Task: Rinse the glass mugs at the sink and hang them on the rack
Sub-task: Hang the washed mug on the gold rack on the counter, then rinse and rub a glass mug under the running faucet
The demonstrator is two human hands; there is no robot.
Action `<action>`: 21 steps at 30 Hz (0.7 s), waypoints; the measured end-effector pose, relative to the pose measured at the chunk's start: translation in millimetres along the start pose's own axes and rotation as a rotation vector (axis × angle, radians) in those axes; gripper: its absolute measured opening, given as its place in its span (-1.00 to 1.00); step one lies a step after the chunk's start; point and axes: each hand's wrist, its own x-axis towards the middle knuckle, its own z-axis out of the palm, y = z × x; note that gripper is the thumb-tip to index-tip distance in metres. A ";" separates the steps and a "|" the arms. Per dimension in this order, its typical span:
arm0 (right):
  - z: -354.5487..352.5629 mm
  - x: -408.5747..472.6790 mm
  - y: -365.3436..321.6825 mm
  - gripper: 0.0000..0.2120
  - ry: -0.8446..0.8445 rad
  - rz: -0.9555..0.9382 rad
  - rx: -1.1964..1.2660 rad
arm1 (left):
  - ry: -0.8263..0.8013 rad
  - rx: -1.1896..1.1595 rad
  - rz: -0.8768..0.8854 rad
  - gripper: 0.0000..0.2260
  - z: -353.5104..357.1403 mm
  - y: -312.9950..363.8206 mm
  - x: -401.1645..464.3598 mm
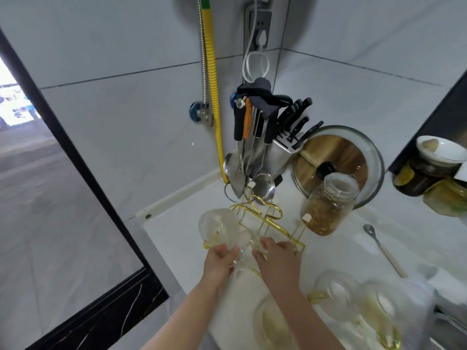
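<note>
A gold wire rack stands on the white counter. One clear glass mug hangs upside down on the rack's left side. Just below it a second glass mug with a yellow handle sits between my hands. My left hand grips it from the left. My right hand holds it from the right, against the rack's near end. Two more glass mugs lie blurred on the counter at the lower right, and another glass piece sits beside my right forearm.
A utensil holder with ladles and a knife block stands behind the rack. A glass jar and a pot lid are to its right. A spoon lies on the counter. The sink edge shows at the lower right.
</note>
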 end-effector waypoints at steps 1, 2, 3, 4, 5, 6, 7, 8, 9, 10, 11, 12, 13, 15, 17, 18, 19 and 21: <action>1.6 1.1 0.6 -0.66 -0.003 -0.004 -0.014 | 0.005 -0.010 -0.002 -0.85 1.0 -1.2 1.2; 2.3 1.9 1.1 -0.66 -0.001 -0.008 -0.025 | 0.002 -0.017 -0.004 -0.88 1.4 -1.5 1.6; 2.7 2.4 1.2 -0.66 0.002 -0.013 -0.037 | -0.005 -0.028 0.002 -0.90 1.6 -2.4 2.8; 2.1 2.4 1.0 -0.65 0.005 -0.016 -0.053 | -0.011 -0.037 0.005 -0.93 1.4 -3.7 4.4; 1.4 2.3 0.6 -0.65 0.005 -0.021 -0.073 | -0.019 -0.042 0.001 -0.91 1.1 -4.7 5.4; 0.4 1.9 0.0 -0.64 0.004 -0.029 -0.094 | -0.023 -0.040 -0.013 -0.80 0.5 -6.1 6.5; -1.0 1.2 -1.0 -0.64 0.004 -0.038 -0.113 | -0.025 -0.030 -0.030 -0.67 0.0 -7.6 7.9; -2.2 0.3 -1.8 -0.63 0.002 -0.044 -0.130 | -0.025 -0.014 -0.044 -0.60 -0.3 -7.7 7.5; -3.1 -1.0 -2.2 -0.62 -0.006 -0.050 -0.145 | -0.022 -0.001 -0.054 -0.56 -0.9 -8.7 7.5; -4.3 -2.6 -2.5 -0.61 -0.016 -0.061 -0.154 | -0.014 0.002 -0.069 -0.54 -1.6 -10.1 7.4; -5.1 -4.9 -2.2 -0.60 -0.025 -0.072 -0.159 | -0.003 0.000 -0.086 -0.53 -2.1 -11.3 6.5; -6.0 -8.0 -1.0 -0.59 -0.027 -0.081 -0.156 | 0.007 -0.001 -0.104 -0.51 -2.3 -12.0 4.4; -6.8 -12.4 1.3 -0.58 -0.024 -0.088 -0.137 | 0.012 0.007 -0.113 -0.51 -2.6 -13.3 1.7; -8.3 -25.9 9.5 -0.56 -0.003 -0.108 -0.055 | 0.015 0.059 -0.110 -0.52 -4.0 -18.5 -4.5; -6.6 -45.3 21.7 -0.55 0.026 -0.135 0.048 | -0.017 0.152 -0.092 -0.55 -6.7 -27.7 -11.7; -3.9 -56.7 29.5 -0.55 0.056 -0.138 0.097 | -0.051 0.198 -0.092 -0.57 -7.7 -32.9 -15.8; -0.7 -68.6 37.1 -0.55 0.096 -0.131 0.145 | -0.095 0.240 -0.091 -0.60 -8.5 -38.0 -19.6; 2.4 -92.7 47.6 -0.56 0.103 -0.076 0.205 | -0.191 0.326 -0.077 -0.63 -7.5 -45.9 -26.8</action>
